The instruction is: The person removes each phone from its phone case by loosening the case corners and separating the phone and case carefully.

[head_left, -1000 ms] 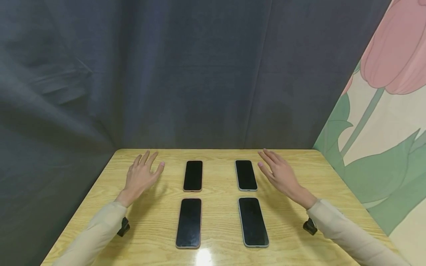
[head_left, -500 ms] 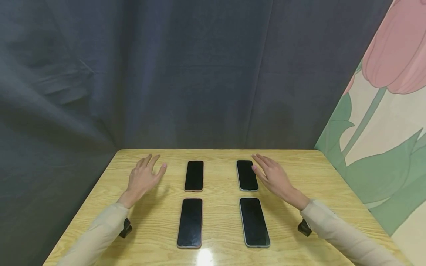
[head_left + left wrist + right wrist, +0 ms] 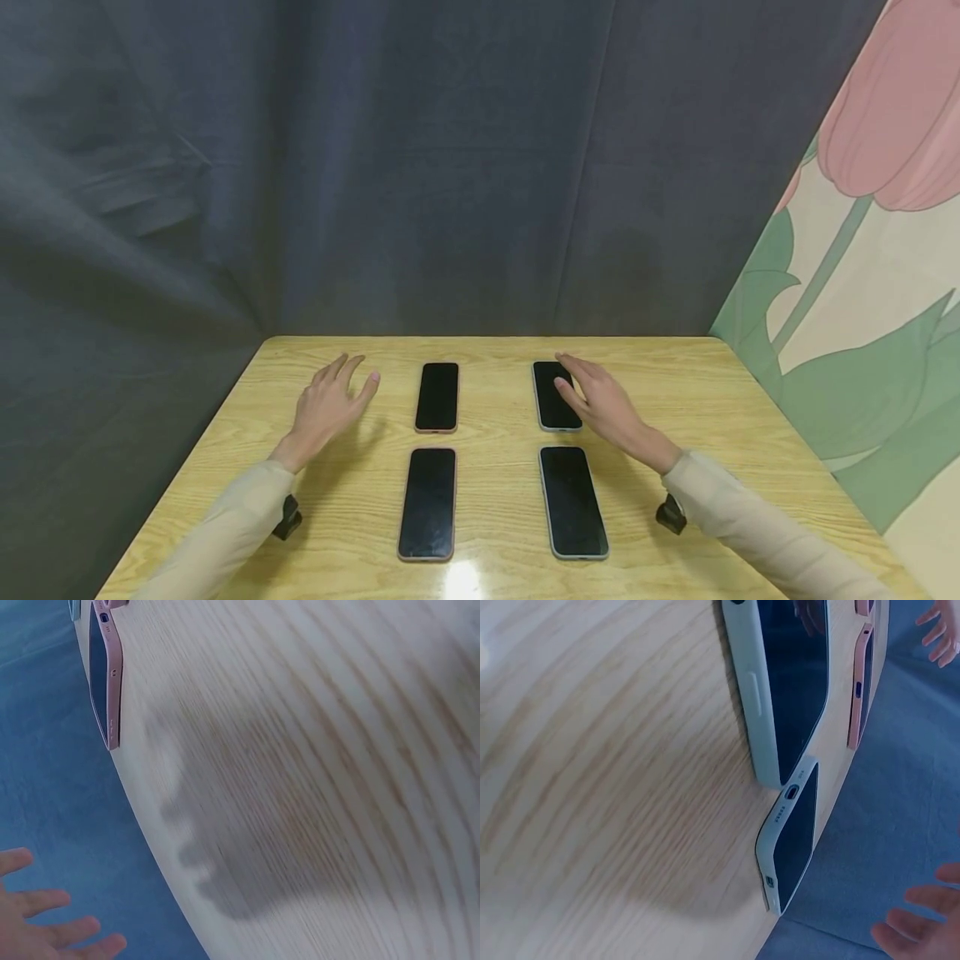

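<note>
Two pink-cased smartphones lie face up on the left: a far one (image 3: 437, 398) and a near one (image 3: 427, 504). On the right are two in pale blue cases, a far smartphone (image 3: 551, 404) and a near smartphone (image 3: 573, 502). All screens are dark. My right hand (image 3: 607, 408) hovers with fingers extended, overlapping the far pale blue phone's right side in the head view. In the right wrist view its fingertips (image 3: 907, 922) stand apart from that phone. My left hand (image 3: 324, 412) is held over the table left of the pink phones, fingers spread, holding nothing.
The phones rest on a light wood-grain table (image 3: 495, 467). A dark blue-grey curtain (image 3: 450, 167) hangs behind its far edge and along the left. A wall with a painted tulip (image 3: 877, 125) stands on the right.
My right hand has moved left, from beside the far pale blue phone to over its right side. My left hand has shifted slightly to the right. The phones lie where they were.
</note>
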`<state>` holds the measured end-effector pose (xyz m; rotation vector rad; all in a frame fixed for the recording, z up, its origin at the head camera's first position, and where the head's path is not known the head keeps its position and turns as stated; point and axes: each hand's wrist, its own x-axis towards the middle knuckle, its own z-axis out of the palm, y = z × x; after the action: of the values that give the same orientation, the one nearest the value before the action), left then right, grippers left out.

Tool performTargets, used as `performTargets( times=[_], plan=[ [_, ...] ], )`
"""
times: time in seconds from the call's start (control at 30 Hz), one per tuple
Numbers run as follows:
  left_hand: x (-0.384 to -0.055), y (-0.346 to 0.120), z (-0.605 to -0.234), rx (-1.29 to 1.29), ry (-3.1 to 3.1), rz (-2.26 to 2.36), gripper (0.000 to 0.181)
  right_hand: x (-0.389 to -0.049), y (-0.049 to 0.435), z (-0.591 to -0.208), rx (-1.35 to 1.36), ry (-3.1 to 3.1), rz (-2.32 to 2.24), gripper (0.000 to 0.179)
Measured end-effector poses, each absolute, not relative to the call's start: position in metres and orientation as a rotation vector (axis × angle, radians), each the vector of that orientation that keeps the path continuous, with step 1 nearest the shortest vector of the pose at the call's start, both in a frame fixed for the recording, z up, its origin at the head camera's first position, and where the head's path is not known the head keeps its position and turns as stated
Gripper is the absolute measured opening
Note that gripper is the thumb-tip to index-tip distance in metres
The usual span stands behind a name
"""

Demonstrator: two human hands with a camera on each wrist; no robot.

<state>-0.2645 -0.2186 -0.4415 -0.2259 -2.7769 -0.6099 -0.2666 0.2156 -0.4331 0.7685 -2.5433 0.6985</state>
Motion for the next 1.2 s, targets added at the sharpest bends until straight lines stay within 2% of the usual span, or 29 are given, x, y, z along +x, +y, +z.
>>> performTargets(
  times=[1.2],
  plan=[
    [-0.265,-0.200,-0.446,-0.179,-2.814,-0.835,0.074,-0.257,0.157,-0.440,0.887,-2.598,1.056,0.043]
  ],
)
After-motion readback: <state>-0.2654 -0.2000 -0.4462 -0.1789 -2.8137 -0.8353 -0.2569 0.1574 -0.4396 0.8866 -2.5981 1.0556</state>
